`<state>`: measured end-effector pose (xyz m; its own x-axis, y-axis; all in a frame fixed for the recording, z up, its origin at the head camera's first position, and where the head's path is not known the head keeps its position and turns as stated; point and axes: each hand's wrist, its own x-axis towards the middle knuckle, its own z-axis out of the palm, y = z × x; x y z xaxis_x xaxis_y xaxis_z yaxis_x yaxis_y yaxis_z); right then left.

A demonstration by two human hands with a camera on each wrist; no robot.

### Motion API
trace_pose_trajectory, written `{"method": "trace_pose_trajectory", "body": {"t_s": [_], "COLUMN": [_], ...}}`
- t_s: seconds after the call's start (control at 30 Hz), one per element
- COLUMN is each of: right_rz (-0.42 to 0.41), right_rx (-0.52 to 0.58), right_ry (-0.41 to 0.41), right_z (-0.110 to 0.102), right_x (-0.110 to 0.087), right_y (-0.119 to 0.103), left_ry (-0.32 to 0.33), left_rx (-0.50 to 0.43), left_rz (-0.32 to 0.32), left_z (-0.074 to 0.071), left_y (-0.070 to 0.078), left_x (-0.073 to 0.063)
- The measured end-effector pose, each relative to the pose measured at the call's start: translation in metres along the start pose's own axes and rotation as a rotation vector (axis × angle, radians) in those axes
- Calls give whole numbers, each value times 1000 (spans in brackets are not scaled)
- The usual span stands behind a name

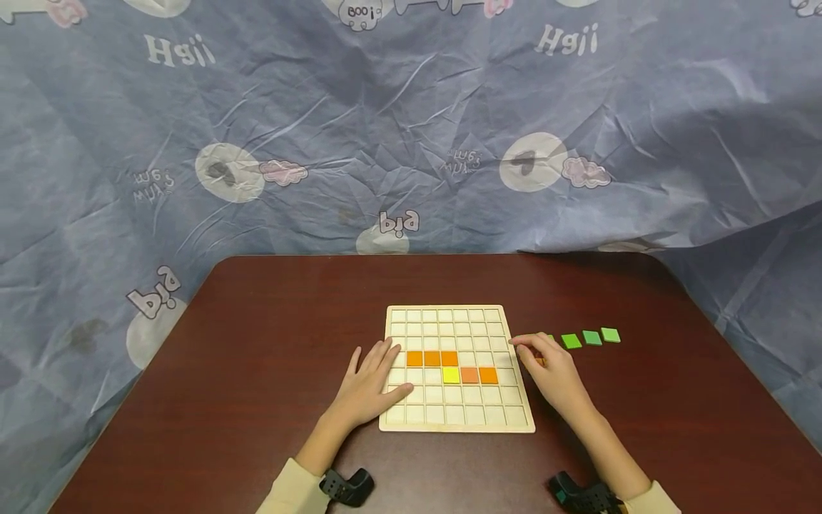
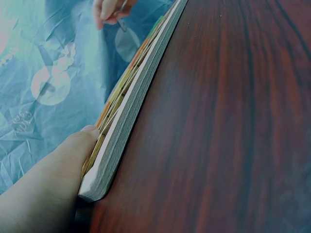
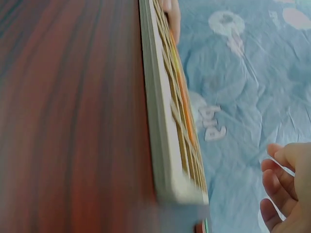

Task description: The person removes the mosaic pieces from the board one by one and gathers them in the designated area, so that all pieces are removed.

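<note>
A pale square grid board (image 1: 457, 427) lies on the table. Three orange tiles (image 1: 432, 358) sit side by side in one row; below are a yellow tile (image 1: 452, 375), a salmon tile (image 1: 469, 375) and another orange tile (image 1: 489, 375). My left hand (image 1: 366, 389) rests on the board's left edge with fingers spread, its thumb (image 2: 82, 145) along the rim in the left wrist view. At the right edge hovers my right hand (image 1: 552, 371), thumb and index fingertips close together, other fingers bent (image 3: 282, 187). I cannot tell whether a tile is between its fingertips.
Right of the board, several green tiles (image 1: 591, 338) lie in a line on the brown table (image 1: 289, 307). An orange piece (image 1: 541, 361) shows through the gap in the right hand. A blue patterned cloth (image 1: 411, 128) hangs behind the table.
</note>
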<state>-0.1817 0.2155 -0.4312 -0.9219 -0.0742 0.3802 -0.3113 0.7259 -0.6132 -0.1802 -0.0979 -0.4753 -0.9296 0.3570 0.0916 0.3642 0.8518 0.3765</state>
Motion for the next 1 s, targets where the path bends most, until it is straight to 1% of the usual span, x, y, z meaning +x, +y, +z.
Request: {"method": "trace_pose_trajectory", "body": {"t_s": [0.13, 0.2, 0.33, 0.47, 0.6, 0.73, 0.83, 1.0], "right_rz": [-23, -24, -26, -30, -13, 27, 37, 29], "right_rx": [14, 35, 66, 99, 138, 174, 191, 205], "right_ry": [-24, -52, -81, -89, -79, -84, -88, -89], "right_z": [15, 22, 38, 53, 67, 77, 82, 85], "right_x": [6, 9, 14, 16, 16, 14, 12, 12], "right_y": [-15, -23, -38, -46, -47, -42, -37, -34], "left_ry": [3, 4, 2, -5, -8, -15, -19, -15], "left_rx": [2, 0, 1, 3, 1, 1, -5, 5], "left_rz": [5, 5, 6, 5, 1, -3, -6, -18], "left_z": [-2, -2, -2, -2, -1, 1, 2, 3], "left_y": [0, 0, -1, 0, 0, 0, 0, 0], "left_x": [0, 0, 1, 1, 1, 1, 1, 1]}}
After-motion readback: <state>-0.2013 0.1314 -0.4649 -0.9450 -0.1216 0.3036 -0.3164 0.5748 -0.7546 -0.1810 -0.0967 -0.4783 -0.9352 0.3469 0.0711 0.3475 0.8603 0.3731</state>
